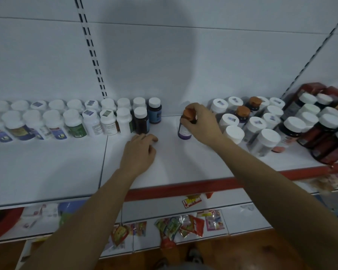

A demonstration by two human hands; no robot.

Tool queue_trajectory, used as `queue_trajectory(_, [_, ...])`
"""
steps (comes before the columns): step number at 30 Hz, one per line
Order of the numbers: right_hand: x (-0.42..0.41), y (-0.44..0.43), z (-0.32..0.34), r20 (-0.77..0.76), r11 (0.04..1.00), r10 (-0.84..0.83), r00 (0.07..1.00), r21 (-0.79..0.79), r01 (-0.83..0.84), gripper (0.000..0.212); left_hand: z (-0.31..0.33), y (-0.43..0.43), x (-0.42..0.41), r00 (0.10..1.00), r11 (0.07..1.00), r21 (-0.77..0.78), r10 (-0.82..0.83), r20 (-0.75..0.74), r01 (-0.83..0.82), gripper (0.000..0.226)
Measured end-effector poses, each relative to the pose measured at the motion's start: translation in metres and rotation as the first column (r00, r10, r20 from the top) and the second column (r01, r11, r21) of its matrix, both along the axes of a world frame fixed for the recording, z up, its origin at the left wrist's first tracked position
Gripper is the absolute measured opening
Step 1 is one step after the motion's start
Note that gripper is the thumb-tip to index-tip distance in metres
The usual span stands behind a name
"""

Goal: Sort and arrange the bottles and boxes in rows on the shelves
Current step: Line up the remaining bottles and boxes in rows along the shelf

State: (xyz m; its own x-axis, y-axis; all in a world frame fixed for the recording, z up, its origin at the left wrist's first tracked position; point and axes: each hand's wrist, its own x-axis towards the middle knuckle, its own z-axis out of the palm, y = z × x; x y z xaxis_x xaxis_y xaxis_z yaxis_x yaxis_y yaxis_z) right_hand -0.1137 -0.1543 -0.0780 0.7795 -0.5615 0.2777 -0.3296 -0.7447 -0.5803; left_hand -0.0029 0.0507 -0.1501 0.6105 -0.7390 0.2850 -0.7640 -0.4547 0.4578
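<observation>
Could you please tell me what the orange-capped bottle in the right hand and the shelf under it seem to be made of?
Orange-capped bottle: probably dark tinted plastic, perhaps glass, with a paper label; its cap looks like moulded plastic. Shelf: likely painted sheet metal, smooth matte white with a panel seam.

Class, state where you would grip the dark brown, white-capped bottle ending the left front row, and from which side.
Grip the dark brown bottle by its white cap, probably from the right: it stands upright, a white plastic bottle crowds its left, bare white shelf lies right.
</observation>
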Motion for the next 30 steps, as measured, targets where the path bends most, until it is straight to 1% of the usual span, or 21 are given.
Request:
queue_trajectory(2, [-0.002,0.003,-0.004,0.049,0.998,-0.024,0.999,0.053,0.021,0.037,0.003,-0.002,-0.002,0.997,0.999,0.005,0.034,-0.073,-0.034,0.026])
queue_trajectory(4, [-0.004,0.005,-0.005,0.067,0.993,-0.042,0.997,0.115,0.034,0.034,0.008,-0.009,-0.010,0.990,0.996,0.053,0.076,-0.116,-0.070,0.026])
queue_trajectory(5, [-0.004,0.005,-0.005,0.051,0.992,-0.042,0.998,0.119,0.036,0.032,0.010,-0.014,-0.014,0.989,0.994,0.079,0.082,-0.122,-0.073,0.025])
queue_trajectory(8, [-0.007,0.006,-0.004,-0.041,0.998,-0.030,0.999,0.059,0.032,0.028,0.014,-0.027,-0.025,0.991,0.988,0.138,0.078,-0.113,-0.062,0.026])
queue_trajectory(10, [-0.013,0.005,-0.006,-0.052,0.998,-0.042,0.998,0.048,0.045,0.028,0.014,-0.031,-0.027,0.990,0.982,0.172,0.094,-0.106,-0.075,0.027])
queue_trajectory(12, [-0.022,0.007,-0.008,-0.028,0.995,-0.065,0.997,0.072,0.067,0.027,0.013,-0.030,-0.026,0.988,0.982,0.172,0.096,-0.119,-0.075,0.027])
queue_trajectory(15, [-0.035,0.013,-0.015,0.065,0.978,-0.100,0.993,0.188,0.086,0.028,0.013,-0.028,-0.027,0.986,0.981,0.181,0.098,-0.132,-0.073,0.029])
queue_trajectory(17, [-0.041,0.016,-0.018,0.110,0.952,-0.111,0.988,0.296,0.074,0.032,0.018,-0.031,-0.029,0.982,0.967,0.242,0.121,-0.143,-0.084,0.031])
queue_trajectory(19, [-0.044,0.017,-0.022,0.103,0.912,-0.093,0.990,0.408,0.044,0.035,0.022,-0.034,-0.033,0.975,0.949,0.301,0.147,-0.164,-0.093,0.033])
queue_trajectory(21, [-0.048,0.018,-0.026,0.050,0.889,-0.064,0.997,0.456,0.034,0.043,0.025,-0.036,-0.037,0.969,0.942,0.318,0.173,-0.177,-0.111,0.034])
queue_trajectory(24, [-0.050,0.021,-0.041,-0.006,0.919,-0.092,0.996,0.385,0.087,0.056,0.029,-0.041,-0.042,0.952,0.946,0.306,0.189,-0.240,-0.111,0.035])
queue_trajectory(26, [-0.050,0.024,-0.044,-0.026,0.917,-0.114,0.993,0.382,0.116,0.060,0.030,-0.045,-0.043,0.925,0.955,0.275,0.202,-0.320,-0.113,0.034])
queue_trajectory(28, [-0.051,0.025,-0.040,-0.066,0.913,-0.117,0.991,0.384,0.134,0.070,0.033,-0.049,-0.040,0.859,0.978,0.161,0.193,-0.474,-0.131,0.031])
queue_trajectory(30, [-0.058,0.026,-0.027,-0.114,0.915,-0.073,0.991,0.388,0.112,0.086,0.041,-0.055,-0.042,0.765,0.985,0.004,0.135,-0.630,-0.170,0.031])
